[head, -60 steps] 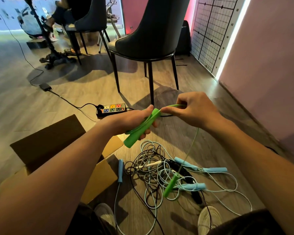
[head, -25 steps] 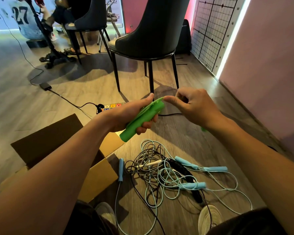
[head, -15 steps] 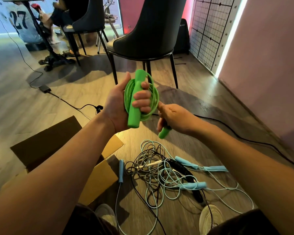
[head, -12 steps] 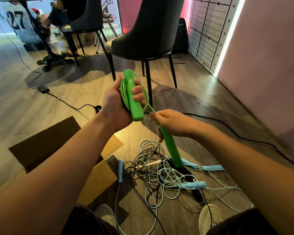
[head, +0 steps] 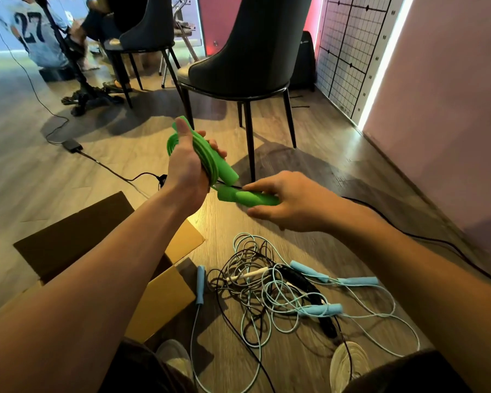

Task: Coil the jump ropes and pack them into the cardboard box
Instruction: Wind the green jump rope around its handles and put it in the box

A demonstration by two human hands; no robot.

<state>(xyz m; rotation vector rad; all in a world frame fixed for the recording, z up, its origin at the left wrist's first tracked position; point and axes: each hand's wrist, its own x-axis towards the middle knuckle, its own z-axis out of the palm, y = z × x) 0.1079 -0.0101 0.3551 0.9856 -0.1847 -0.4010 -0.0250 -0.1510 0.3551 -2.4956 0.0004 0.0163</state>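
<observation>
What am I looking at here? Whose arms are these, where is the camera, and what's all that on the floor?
No machine here: these are a person's own two arms, filmed by one wide-angle camera worn on their head, looking forward and down. The left hand grips a green jump rope, its cord wound in loops against one handle. The right hand holds that rope's second green handle just below it. On the wooden floor lies a tangle of other ropes, pale blue and dark cords with light blue handles. An open cardboard box sits on the left, partly hidden behind the left arm. A dark chair stands farther off.
</observation>
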